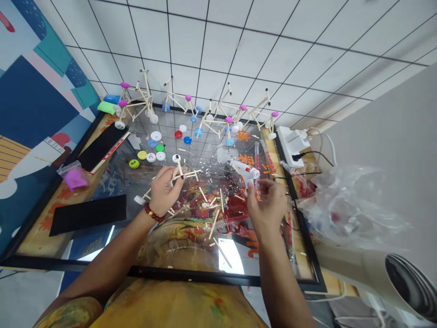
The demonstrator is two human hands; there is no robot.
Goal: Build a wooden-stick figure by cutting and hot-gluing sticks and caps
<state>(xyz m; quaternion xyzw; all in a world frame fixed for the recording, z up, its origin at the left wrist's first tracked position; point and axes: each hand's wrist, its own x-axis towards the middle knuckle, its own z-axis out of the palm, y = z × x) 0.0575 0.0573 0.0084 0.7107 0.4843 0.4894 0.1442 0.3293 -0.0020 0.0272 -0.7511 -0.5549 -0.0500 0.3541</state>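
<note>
My left hand [165, 189] is closed around a small frame of thin wooden sticks [186, 174], with short black pieces at the ends of one crossbar. My right hand [268, 200] is at the handle of a white hot glue gun [243, 170], its thumb against the grip and fingers curled. The gun's nozzle points left, toward the frame. Part of the handle is hidden by that hand. Loose wooden sticks [214, 224] and white scraps lie on the glass tabletop [194, 255] between my hands. Beside them is a pair of red-handled scissors [229, 226].
Several stick bicycle models [218, 109] with pink seats line the back edge. Coloured bottle caps [160, 148] lie in front of them. Black strips [89, 212] and a bag of pink clay [73, 176] are at left. A white power strip [290, 145] and plastic bag [351, 209] are at right.
</note>
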